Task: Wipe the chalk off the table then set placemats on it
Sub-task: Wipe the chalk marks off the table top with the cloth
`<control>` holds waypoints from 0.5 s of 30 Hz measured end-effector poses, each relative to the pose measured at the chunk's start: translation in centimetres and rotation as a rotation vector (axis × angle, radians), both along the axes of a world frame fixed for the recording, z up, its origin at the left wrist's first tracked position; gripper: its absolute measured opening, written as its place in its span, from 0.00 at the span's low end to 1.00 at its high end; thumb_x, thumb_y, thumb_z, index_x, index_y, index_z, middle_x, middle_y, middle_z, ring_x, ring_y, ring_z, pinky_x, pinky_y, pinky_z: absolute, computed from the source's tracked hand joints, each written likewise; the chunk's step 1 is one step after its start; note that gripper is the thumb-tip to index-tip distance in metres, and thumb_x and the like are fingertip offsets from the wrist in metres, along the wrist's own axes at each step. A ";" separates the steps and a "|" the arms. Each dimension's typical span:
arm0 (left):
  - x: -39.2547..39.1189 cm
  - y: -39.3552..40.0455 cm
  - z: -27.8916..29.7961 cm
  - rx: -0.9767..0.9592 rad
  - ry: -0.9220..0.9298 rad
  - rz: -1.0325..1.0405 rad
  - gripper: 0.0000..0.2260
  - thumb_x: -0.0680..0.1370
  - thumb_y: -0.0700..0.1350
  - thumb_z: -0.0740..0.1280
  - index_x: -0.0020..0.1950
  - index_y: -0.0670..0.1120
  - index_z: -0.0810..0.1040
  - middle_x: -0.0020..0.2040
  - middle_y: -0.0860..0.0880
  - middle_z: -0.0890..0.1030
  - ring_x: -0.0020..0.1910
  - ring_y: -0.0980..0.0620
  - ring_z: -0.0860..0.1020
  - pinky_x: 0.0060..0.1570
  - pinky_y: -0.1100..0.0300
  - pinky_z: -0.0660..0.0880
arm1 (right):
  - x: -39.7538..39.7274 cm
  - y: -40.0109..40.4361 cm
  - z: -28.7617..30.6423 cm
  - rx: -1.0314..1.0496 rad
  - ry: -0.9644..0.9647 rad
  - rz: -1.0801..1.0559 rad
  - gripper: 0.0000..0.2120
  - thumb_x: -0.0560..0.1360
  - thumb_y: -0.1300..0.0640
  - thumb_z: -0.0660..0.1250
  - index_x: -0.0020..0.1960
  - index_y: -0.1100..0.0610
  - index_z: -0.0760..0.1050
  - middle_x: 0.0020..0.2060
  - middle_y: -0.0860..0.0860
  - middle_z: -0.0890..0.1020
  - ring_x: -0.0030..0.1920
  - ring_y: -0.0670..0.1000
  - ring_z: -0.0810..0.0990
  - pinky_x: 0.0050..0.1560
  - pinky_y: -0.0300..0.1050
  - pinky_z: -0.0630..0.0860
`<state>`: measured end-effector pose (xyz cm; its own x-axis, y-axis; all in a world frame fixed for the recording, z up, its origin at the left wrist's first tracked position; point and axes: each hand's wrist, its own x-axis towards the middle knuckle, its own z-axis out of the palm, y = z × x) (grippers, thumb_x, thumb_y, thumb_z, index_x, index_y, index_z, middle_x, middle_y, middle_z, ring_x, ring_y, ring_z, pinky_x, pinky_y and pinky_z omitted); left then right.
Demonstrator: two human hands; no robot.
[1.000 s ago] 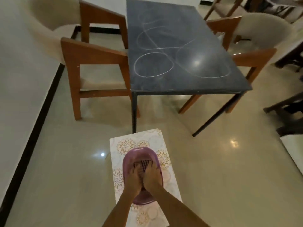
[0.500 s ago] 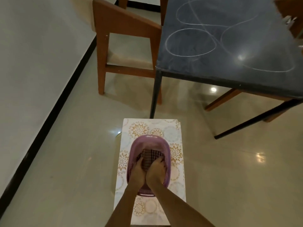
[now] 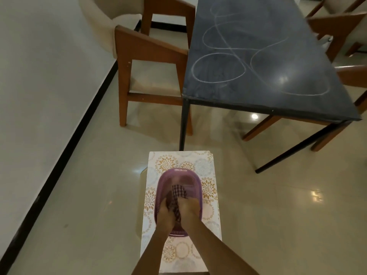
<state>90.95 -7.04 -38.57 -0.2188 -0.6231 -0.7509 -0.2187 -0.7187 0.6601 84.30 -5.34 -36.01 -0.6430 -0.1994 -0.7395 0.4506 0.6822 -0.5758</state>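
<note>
Checked cloth [image 3: 178, 197] half hidden by hands; fingertips unseen.

The basket [image 3: 179, 175] sits on the placemats [image 3: 208, 165]; the table [image 3: 297, 46] stands beyond, chairs [image 3: 147, 56] beside it.

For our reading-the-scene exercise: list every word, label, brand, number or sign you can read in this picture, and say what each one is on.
None: no readable text anywhere in the view.
Chalk marks on the dark table: loops and curves only, not letters or numbers.
Patterned surface under the purple basket: floral medallions, no writing.
Checked cloth in both hands: no label visible.
</note>
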 end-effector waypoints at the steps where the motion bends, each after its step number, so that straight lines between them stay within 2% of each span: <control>1: 0.2 -0.1 0.7 -0.033 -0.044 -0.061 0.14 0.83 0.39 0.55 0.68 0.40 0.69 0.58 0.40 0.77 0.53 0.45 0.77 0.52 0.56 0.78 | 0.2 0.2 0.6 -0.032 0.003 -0.004 0.09 0.75 0.58 0.66 0.37 0.59 0.78 0.30 0.52 0.79 0.30 0.52 0.77 0.33 0.45 0.77; 3: 0.6 -0.2 1.8 -0.078 -0.069 -0.135 0.16 0.83 0.40 0.56 0.71 0.40 0.67 0.64 0.38 0.75 0.60 0.41 0.75 0.61 0.47 0.74 | 0.6 0.6 1.9 -0.075 0.019 0.025 0.10 0.74 0.59 0.65 0.36 0.60 0.79 0.28 0.53 0.78 0.30 0.53 0.76 0.33 0.46 0.74; 6: 0.8 -0.5 4.1 -0.104 -0.039 -0.129 0.15 0.83 0.40 0.55 0.68 0.39 0.70 0.62 0.35 0.76 0.59 0.38 0.76 0.62 0.41 0.72 | 0.7 1.3 4.4 -0.174 0.008 -0.001 0.08 0.72 0.60 0.65 0.36 0.59 0.79 0.29 0.54 0.78 0.31 0.53 0.76 0.36 0.50 0.78; 9: 0.5 -0.4 6.7 -0.101 0.076 -0.114 0.17 0.83 0.48 0.54 0.66 0.41 0.72 0.60 0.36 0.78 0.59 0.37 0.77 0.61 0.38 0.73 | -0.1 2.1 7.3 -0.298 -0.053 -0.044 0.09 0.72 0.62 0.63 0.35 0.56 0.79 0.28 0.52 0.78 0.30 0.51 0.77 0.35 0.46 0.79; 11: -0.3 -0.2 8.8 -0.127 0.126 -0.133 0.18 0.82 0.53 0.55 0.63 0.45 0.76 0.56 0.40 0.81 0.55 0.41 0.79 0.56 0.43 0.77 | -1.2 2.5 9.1 -0.376 -0.067 0.000 0.09 0.74 0.62 0.62 0.43 0.55 0.80 0.33 0.52 0.81 0.34 0.50 0.80 0.36 0.43 0.79; 12: -0.7 0.0 10.0 -0.155 0.151 -0.142 0.17 0.82 0.54 0.56 0.60 0.47 0.78 0.53 0.42 0.83 0.52 0.44 0.81 0.51 0.48 0.80 | -2.0 2.7 10.0 -0.394 -0.063 0.018 0.08 0.75 0.62 0.61 0.46 0.56 0.79 0.36 0.53 0.81 0.38 0.51 0.81 0.39 0.45 0.80; 13: -1.3 0.2 11.2 -0.172 0.176 -0.144 0.15 0.81 0.54 0.57 0.57 0.48 0.80 0.50 0.45 0.84 0.48 0.47 0.83 0.44 0.55 0.81 | -2.9 3.0 11.0 -0.401 -0.054 0.028 0.07 0.75 0.63 0.60 0.47 0.56 0.77 0.39 0.54 0.81 0.41 0.53 0.80 0.42 0.48 0.80; 15: -2.4 0.5 13.2 -0.199 0.208 -0.149 0.12 0.80 0.52 0.60 0.53 0.48 0.81 0.44 0.47 0.86 0.42 0.51 0.84 0.35 0.63 0.79 | -4.7 3.6 12.6 -0.412 -0.046 0.037 0.05 0.73 0.64 0.60 0.47 0.59 0.73 0.41 0.55 0.79 0.42 0.53 0.79 0.39 0.47 0.78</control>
<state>88.53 -6.50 -25.33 -0.4548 -0.7029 -0.5469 -0.1569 -0.5412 0.8261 79.55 -1.75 -23.42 -0.5977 -0.5071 -0.6210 0.4619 0.4153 -0.7837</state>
